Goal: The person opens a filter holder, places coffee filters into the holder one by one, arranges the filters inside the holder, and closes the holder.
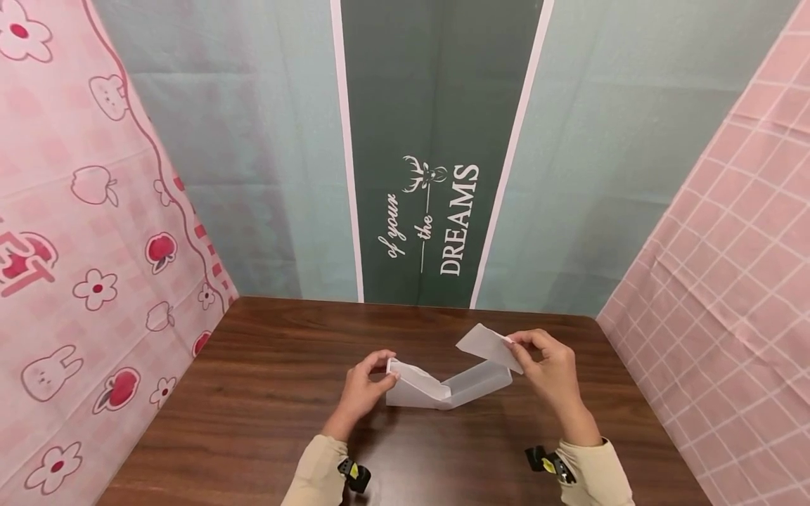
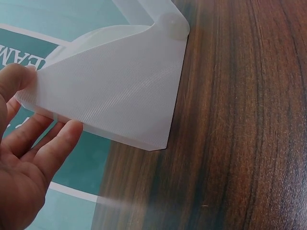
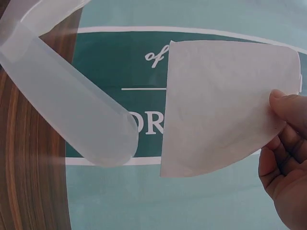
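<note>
A translucent white plastic case point(image 1: 414, 386), hinged in the middle, stands opened out in a V on the table. Its left half point(image 2: 115, 91) is ribbed and has a bevelled lower corner. My left hand point(image 1: 362, 390) pinches the outer end of that half between thumb and fingers. The right half, a smooth rounded lid point(image 3: 72, 100), slants up from the hinge. Above that lid's end my right hand point(image 1: 552, 369) pinches the edge of a flat white piece point(image 3: 223, 110). That piece has straight sides and one curved edge, like a folded face mask.
Brown wood-grain table point(image 1: 253, 393) lies under the case. Behind it hangs a green cloth point(image 1: 418, 105) with white lettering. Pink patterned cloths stand at the left point(image 1: 63, 211) and right point(image 1: 728, 281). Each wrist wears a black strap point(image 1: 357, 478).
</note>
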A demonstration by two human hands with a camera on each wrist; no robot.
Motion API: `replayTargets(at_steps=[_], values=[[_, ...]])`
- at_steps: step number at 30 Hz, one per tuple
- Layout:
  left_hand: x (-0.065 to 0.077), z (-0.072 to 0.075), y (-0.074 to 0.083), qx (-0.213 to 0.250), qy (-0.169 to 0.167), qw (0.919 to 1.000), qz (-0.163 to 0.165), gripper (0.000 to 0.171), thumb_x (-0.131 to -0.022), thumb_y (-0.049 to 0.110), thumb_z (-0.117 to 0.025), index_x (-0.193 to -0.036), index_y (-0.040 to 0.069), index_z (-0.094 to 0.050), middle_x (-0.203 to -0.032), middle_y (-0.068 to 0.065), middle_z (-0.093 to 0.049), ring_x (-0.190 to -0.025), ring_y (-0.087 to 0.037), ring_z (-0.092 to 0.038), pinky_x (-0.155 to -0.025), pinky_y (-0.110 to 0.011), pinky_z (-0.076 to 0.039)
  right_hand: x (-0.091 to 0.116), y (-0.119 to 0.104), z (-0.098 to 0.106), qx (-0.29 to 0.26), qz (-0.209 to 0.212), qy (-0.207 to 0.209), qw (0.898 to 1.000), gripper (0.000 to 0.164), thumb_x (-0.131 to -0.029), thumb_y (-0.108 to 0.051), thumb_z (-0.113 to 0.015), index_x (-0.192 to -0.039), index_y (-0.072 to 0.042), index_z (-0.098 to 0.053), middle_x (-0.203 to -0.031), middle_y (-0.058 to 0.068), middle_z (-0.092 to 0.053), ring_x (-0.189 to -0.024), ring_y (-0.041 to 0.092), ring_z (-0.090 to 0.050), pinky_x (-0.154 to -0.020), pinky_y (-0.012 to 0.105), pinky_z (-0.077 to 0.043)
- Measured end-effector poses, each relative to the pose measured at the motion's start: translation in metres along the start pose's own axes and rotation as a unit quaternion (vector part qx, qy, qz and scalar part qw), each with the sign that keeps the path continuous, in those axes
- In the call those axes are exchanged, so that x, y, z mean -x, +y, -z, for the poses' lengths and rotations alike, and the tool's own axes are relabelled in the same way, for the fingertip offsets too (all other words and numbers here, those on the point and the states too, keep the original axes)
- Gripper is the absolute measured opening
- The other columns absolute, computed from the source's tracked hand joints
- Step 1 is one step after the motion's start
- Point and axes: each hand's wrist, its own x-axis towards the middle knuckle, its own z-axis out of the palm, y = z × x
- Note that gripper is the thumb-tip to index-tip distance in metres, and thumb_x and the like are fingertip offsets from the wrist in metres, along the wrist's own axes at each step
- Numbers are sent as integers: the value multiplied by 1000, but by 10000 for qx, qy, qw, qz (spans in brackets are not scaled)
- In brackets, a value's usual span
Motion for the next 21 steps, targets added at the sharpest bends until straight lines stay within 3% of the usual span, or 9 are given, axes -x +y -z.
replayTargets(at_steps=[4,8,13,21], values=[[0,0,-2,-37,11,10000,-27,33,-80,14,-74,-110,17,-62,-97,0,-66,-90,-21,-62,-75,-39,-51,-4,-14,-1,-103,-42,-75,9999,27,-59,25,-72,-75,5,-64,-70,12,-61,-59,17,-53,-56,12,-43],[0,0,-2,-77,0,10000,-4,33,-80,15,-74,-111,15,-63,-97,1,-66,-90,-19,-62,-74,-33,-51,4,-1,-9,-193,-162,-156,9996,29,-60,23,-74,-77,1,-66,-72,9,-63,-61,14,-54,-58,11,-43],[1,0,-2,-35,-22,10000,15,34,-80,14,-74,-112,9,-62,-97,-1,-66,-91,-21,-62,-75,-37,-51,12,11,-19,-294,-274,-259,9989,28,-64,18,-75,-80,-4,-68,-76,3,-65,-64,12,-55,-60,11,-44],[1,1,-1,-19,44,10000,26,33,-79,14,-75,-110,15,-63,-95,0,-66,-90,-21,-62,-74,-38,-51,12,5,-32,-524,-258,-529,9969,27,-66,17,-74,-81,-5,-67,-76,2,-65,-63,12,-55,-58,13,-45]])
